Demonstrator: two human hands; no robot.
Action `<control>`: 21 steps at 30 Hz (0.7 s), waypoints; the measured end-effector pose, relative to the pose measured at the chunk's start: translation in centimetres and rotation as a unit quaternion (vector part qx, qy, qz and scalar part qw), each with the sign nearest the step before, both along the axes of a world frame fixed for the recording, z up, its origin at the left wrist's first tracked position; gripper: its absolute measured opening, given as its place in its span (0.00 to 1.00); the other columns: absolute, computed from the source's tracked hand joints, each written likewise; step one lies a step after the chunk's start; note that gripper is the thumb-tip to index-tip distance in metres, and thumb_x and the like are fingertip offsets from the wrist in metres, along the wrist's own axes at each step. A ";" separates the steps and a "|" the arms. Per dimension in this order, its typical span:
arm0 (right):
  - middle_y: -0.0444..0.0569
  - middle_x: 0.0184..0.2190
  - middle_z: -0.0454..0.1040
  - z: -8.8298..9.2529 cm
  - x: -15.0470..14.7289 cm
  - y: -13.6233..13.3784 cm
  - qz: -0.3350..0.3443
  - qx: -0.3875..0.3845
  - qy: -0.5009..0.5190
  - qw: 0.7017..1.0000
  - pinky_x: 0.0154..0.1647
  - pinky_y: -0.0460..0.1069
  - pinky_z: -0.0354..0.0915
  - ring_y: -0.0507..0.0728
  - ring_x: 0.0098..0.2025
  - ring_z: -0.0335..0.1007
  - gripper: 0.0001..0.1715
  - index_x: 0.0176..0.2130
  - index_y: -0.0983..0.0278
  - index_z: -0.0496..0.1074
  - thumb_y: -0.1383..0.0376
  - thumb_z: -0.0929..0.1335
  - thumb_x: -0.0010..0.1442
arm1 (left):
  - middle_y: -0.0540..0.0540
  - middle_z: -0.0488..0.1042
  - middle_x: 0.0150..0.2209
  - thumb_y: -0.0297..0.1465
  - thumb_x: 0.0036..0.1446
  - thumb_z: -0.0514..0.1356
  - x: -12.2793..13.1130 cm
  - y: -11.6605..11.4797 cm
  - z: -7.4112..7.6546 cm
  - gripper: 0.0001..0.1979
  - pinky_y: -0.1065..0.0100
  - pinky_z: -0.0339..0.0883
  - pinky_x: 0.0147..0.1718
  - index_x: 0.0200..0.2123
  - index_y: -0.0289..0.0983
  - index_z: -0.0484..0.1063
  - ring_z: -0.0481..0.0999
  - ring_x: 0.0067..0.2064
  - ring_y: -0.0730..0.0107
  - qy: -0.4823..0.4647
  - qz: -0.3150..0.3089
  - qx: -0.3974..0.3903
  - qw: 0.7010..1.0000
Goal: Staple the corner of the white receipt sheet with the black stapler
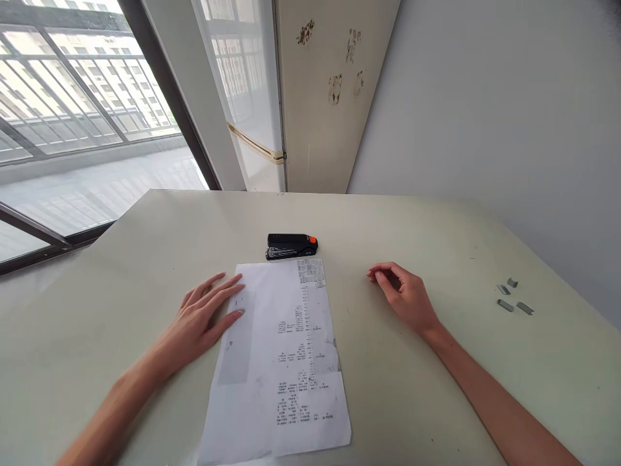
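Printed sheets of paper (272,362) lie on the table in front of me, with a grey block at the left and lines of small print down the right side. My left hand (206,310) rests flat on their left edge, fingers spread. Just beyond the top edge a black stapler (291,246) with an orange patch lies on its side. To the right of the paper, my right hand (400,291) rests on the table with its fingers curled in loosely; I see nothing in them. It touches neither the paper nor the stapler.
Several short strips of staples (514,299) lie on the right part of the pale table (417,401). Past the table's far edge stands a worn refrigerator (320,142). A grey wall (485,116) bounds the right side, and a window (87,84) is at the left.
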State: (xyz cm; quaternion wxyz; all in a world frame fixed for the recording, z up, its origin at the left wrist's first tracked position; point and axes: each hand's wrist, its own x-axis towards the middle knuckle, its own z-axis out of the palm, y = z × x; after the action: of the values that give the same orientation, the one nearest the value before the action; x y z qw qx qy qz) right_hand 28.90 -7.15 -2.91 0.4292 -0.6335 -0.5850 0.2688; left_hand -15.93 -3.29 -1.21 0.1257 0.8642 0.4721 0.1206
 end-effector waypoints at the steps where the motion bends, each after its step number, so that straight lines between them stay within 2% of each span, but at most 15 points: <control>1: 0.50 0.43 0.83 0.0 0.0 0.0 0.000 -0.001 0.000 1.000 0.44 0.54 0.74 0.60 0.44 0.80 0.15 0.43 0.58 0.78 0.53 0.66 0.71 | 0.51 0.62 0.73 0.50 0.73 0.53 -0.5 -0.1 0.0 0.27 0.38 0.51 0.70 0.70 0.54 0.63 0.53 0.76 0.46 0.001 0.006 0.001 1.000; 5: 0.50 0.43 0.83 -0.2 0.2 -0.1 0.003 0.001 -0.003 1.000 0.44 0.54 0.74 0.60 0.45 0.80 0.15 0.43 0.58 0.78 0.53 0.66 0.71 | 0.48 0.65 0.72 0.51 0.72 0.52 -1.0 -0.7 0.5 0.27 0.40 0.54 0.70 0.69 0.50 0.64 0.57 0.75 0.47 -0.021 0.036 0.023 0.999; 10: 0.50 0.42 0.83 -0.5 0.4 0.0 0.007 0.010 -0.006 1.000 0.44 0.55 0.74 0.61 0.45 0.80 0.15 0.43 0.58 0.79 0.53 0.67 0.71 | 0.46 0.71 0.66 0.48 0.73 0.53 2.5 -0.5 2.2 0.22 0.46 0.62 0.67 0.64 0.47 0.68 0.67 0.69 0.51 -0.071 0.049 0.074 0.993; 13: 0.50 0.42 0.83 -0.6 0.5 0.0 0.010 0.010 -0.003 1.000 0.46 0.55 0.73 0.61 0.45 0.80 0.14 0.43 0.58 0.78 0.54 0.66 0.71 | 0.44 0.70 0.66 0.46 0.74 0.54 5.8 1.4 3.3 0.23 0.46 0.64 0.65 0.65 0.46 0.65 0.68 0.67 0.51 -0.083 0.021 0.107 0.991; 17: 0.49 0.42 0.83 -0.4 0.5 0.1 0.009 0.004 0.009 1.000 0.47 0.55 0.73 0.60 0.45 0.80 0.13 0.43 0.58 0.78 0.56 0.66 0.70 | 0.38 0.67 0.68 0.46 0.73 0.54 9.5 5.4 4.2 0.27 0.45 0.61 0.66 0.68 0.41 0.60 0.66 0.68 0.50 -0.091 -0.008 0.120 0.988; 19: 0.50 0.42 0.84 -0.3 0.4 0.1 0.009 0.003 0.013 1.000 0.46 0.55 0.73 0.61 0.44 0.80 0.12 0.43 0.58 0.78 0.56 0.66 0.70 | 0.37 0.70 0.65 0.47 0.72 0.55 10.8 7.4 4.2 0.26 0.45 0.61 0.65 0.66 0.40 0.63 0.66 0.67 0.48 -0.072 -0.012 0.106 0.992; 21: 0.50 0.41 0.84 -0.2 0.4 0.2 0.011 0.004 0.016 1.000 0.45 0.55 0.72 0.61 0.44 0.80 0.12 0.43 0.58 0.78 0.57 0.66 0.70 | 0.39 0.77 0.58 0.47 0.71 0.56 11.5 9.0 4.0 0.23 0.45 0.63 0.62 0.60 0.40 0.69 0.70 0.64 0.47 -0.056 -0.021 0.080 0.995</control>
State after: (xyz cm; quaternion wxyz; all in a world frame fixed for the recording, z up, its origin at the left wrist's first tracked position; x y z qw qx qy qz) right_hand 29.28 -6.93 -3.13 0.4379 -0.6209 -0.5863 0.2811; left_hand -4.44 5.66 2.80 0.0850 0.8729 0.4352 0.2035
